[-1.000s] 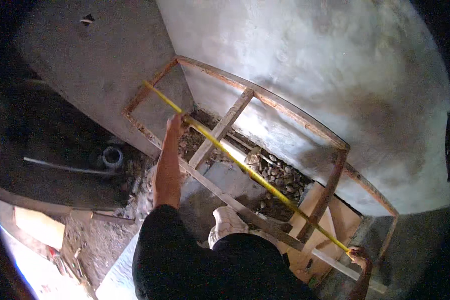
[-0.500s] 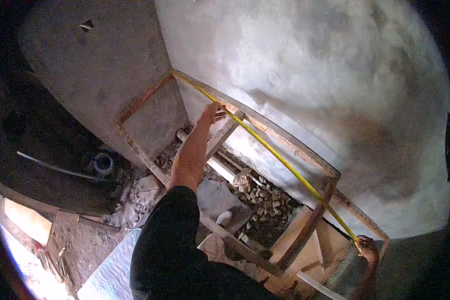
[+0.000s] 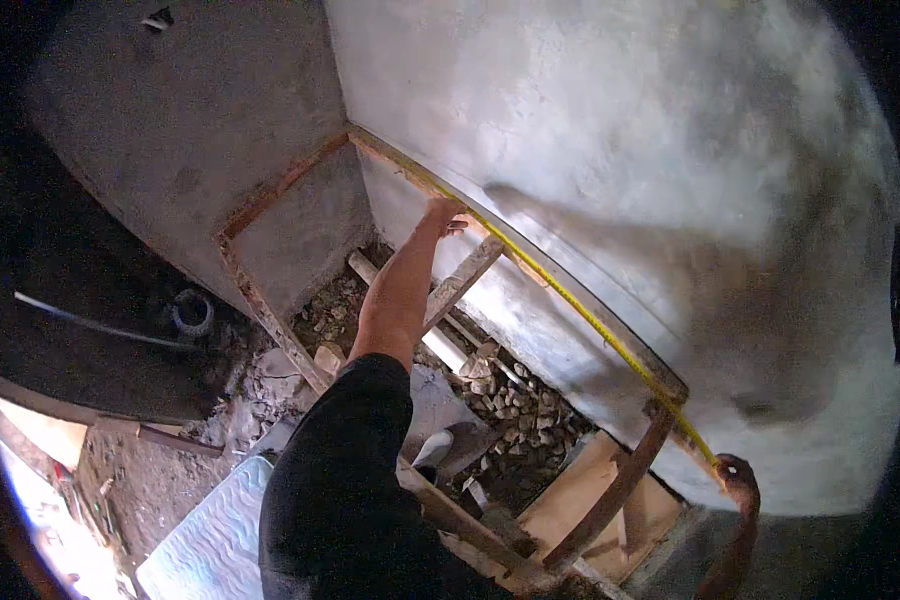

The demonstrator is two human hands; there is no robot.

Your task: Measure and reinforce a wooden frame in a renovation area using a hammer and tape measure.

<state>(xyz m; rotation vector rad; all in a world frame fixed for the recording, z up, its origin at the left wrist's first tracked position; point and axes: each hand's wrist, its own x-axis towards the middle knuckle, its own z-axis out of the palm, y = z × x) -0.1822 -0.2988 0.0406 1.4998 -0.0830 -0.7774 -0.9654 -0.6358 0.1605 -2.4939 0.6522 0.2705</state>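
A yellow tape measure's blade (image 3: 570,298) stretches along the long wooden beam (image 3: 625,345) against the pale wall. Reaching up from below, my left hand (image 3: 446,214) is at the beam's upper part, closed around the blade and the beam's edge; its fingertips are partly hidden. Lower right, my right hand (image 3: 738,482) grips the other end of the tape measure near the beam's end. The tape's case is mostly hidden in that hand. A short wooden crosspiece (image 3: 467,278) joins the beam just below my left hand.
The wooden frame (image 3: 290,180) continues along the grey wall at left. Inside it lie rubble stones (image 3: 530,415), a white pipe (image 3: 444,350) and a plywood board (image 3: 590,490). A patterned mattress-like panel (image 3: 205,530) lies lower left. A dark round ring (image 3: 192,313) is beyond.
The blade has shifted toward the wall and now lies along the beam, where before it ran apart from it lower down. Both hands remain on the tape. The view has shifted slightly.
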